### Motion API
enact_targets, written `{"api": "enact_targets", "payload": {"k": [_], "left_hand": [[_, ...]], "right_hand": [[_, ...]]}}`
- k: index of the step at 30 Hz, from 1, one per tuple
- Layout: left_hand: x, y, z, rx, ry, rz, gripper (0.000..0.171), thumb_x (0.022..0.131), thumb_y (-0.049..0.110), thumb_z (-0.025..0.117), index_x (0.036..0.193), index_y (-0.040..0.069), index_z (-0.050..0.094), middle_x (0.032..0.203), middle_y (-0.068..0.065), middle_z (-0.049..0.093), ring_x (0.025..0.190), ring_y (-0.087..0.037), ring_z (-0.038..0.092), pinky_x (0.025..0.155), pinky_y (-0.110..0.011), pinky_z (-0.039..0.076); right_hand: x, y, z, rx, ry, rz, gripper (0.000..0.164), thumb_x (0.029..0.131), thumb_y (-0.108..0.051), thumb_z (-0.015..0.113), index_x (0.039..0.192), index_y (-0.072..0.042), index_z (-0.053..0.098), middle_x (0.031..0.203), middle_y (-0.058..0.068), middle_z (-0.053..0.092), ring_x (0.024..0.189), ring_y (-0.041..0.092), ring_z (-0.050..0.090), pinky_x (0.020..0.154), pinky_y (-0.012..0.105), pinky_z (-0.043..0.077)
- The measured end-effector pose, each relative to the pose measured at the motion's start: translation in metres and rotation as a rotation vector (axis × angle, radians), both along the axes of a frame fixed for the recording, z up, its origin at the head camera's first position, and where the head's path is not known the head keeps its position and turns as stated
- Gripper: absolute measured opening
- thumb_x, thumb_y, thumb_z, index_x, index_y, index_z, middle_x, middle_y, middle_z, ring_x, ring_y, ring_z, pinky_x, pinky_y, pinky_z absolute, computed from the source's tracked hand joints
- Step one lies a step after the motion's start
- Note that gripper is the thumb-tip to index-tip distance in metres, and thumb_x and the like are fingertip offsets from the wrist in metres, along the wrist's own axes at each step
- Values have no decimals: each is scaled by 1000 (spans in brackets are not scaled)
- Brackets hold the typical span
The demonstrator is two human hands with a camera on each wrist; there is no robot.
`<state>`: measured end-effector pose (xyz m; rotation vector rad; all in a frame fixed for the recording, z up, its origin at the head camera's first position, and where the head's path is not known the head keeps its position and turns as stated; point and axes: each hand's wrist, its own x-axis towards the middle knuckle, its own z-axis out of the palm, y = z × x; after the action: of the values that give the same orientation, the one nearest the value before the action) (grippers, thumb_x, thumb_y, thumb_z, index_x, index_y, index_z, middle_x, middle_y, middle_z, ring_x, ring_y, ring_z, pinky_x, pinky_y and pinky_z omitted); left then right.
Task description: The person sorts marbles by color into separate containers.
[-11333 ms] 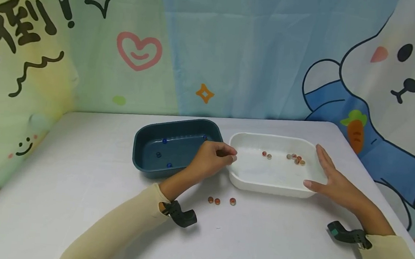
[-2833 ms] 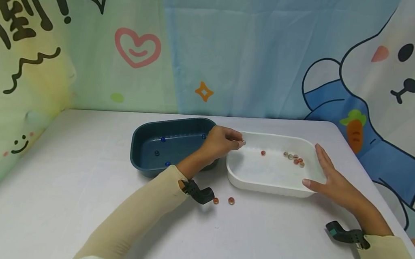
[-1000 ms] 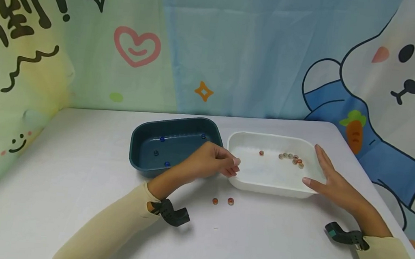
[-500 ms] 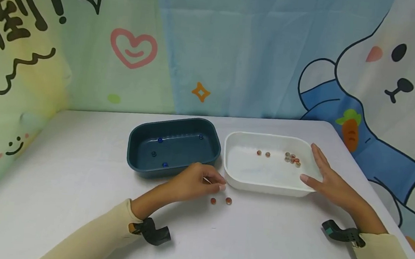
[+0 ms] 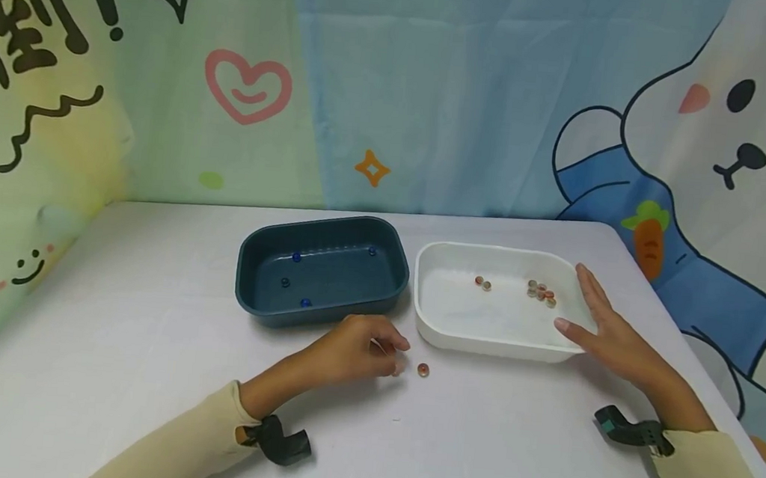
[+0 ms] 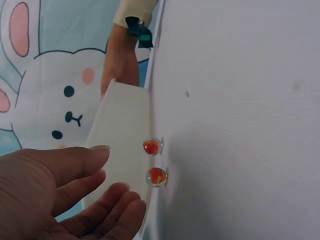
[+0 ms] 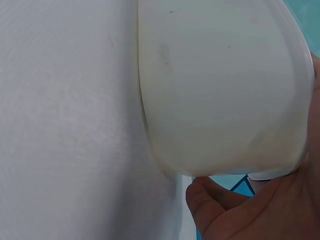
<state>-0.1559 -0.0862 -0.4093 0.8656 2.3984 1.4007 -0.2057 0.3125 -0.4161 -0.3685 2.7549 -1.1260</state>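
Two orange-and-clear glass marbles lie on the table in front of the white tray. My left hand reaches over the left one; its fingertips hide most of that marble in the head view. The left wrist view shows the thumb and fingers apart, with both marbles, the upper one and the lower one, beyond them. The other marble sits just right of the fingertips. My right hand rests against the tray's right end, fingers extended and thumb at the rim.
Inside the white tray, a pair of marbles lies left of a cluster of several marbles. A dark teal tray with several blue and dark marbles stands left of it. A printed cloth hangs behind the table.
Three marbles were in front of the trays at first; two are there now. My left hand has come from the white tray's left rim down to the table. My right hand stays put.
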Motion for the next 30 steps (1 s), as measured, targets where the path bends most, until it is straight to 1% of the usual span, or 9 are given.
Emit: {"api": "enact_targets", "payload": {"k": [4, 7, 11, 15, 18, 22, 26, 30], "left_hand": [[1, -1, -4, -46, 30, -11, 25, 83, 6, 76, 107, 0, 72, 98, -5, 68, 89, -16, 61, 80, -27, 53], [2, -1, -7, -53, 28, -32, 25, 83, 5, 75, 107, -1, 71, 97, -5, 67, 90, -17, 61, 80, -27, 53], [3, 1, -9, -60, 12, -39, 26, 82, 2, 75, 108, -1, 71, 97, -4, 66, 90, -15, 62, 81, -24, 52], [4, 2, -9, -81, 17, -18, 27, 81, 1, 76, 107, 0, 71, 97, -3, 67, 89, -13, 63, 81, -24, 52], [4, 3, -11, -85, 27, -8, 26, 80, 0, 76, 106, -1, 70, 97, -5, 68, 88, -13, 63, 80, -24, 52], [3, 4, -13, -89, 32, 1, 25, 80, -2, 76, 104, 0, 71, 96, -4, 69, 85, -10, 63, 78, -22, 52], [3, 3, -16, -87, 32, -25, 21, 82, -2, 75, 103, 0, 72, 90, 0, 68, 80, -5, 60, 74, -21, 51], [3, 2, -17, -100, 67, -51, 14, 85, 0, 73, 98, 2, 75, 89, 3, 67, 81, -4, 58, 76, -21, 50]], "right_hand": [[0, 0, 1, 5, -5, -2, 98, 93, -39, 62, 153, -29, -15, 159, 9, -20, 142, 45, -12, 91, 80, 12], [0, 1, 0, 6, -3, -1, 98, 93, -39, 61, 153, -31, -15, 159, 8, -20, 142, 45, -12, 91, 80, 12], [-1, 1, -1, -13, 3, 3, 97, 94, -37, 61, 153, -30, -15, 159, 7, -21, 142, 45, -13, 92, 80, 9], [-2, 1, -2, -24, -5, 2, 96, 94, -37, 61, 154, -30, -14, 159, 7, -21, 142, 44, -14, 93, 80, 8], [-1, 1, -2, -13, -14, -3, 96, 94, -38, 61, 153, -32, -15, 159, 7, -21, 142, 44, -14, 92, 80, 9], [-3, 3, -3, -19, -12, 8, 96, 95, -35, 61, 153, -32, -14, 159, 6, -21, 142, 44, -14, 94, 79, 8], [-4, 4, -4, -25, -9, 13, 95, 95, -32, 61, 153, -31, -14, 159, 6, -21, 142, 43, -15, 94, 79, 8], [-3, 3, -4, -25, -12, 9, 95, 96, -33, 61, 153, -32, -15, 159, 7, -21, 142, 43, -15, 93, 79, 9]]}}
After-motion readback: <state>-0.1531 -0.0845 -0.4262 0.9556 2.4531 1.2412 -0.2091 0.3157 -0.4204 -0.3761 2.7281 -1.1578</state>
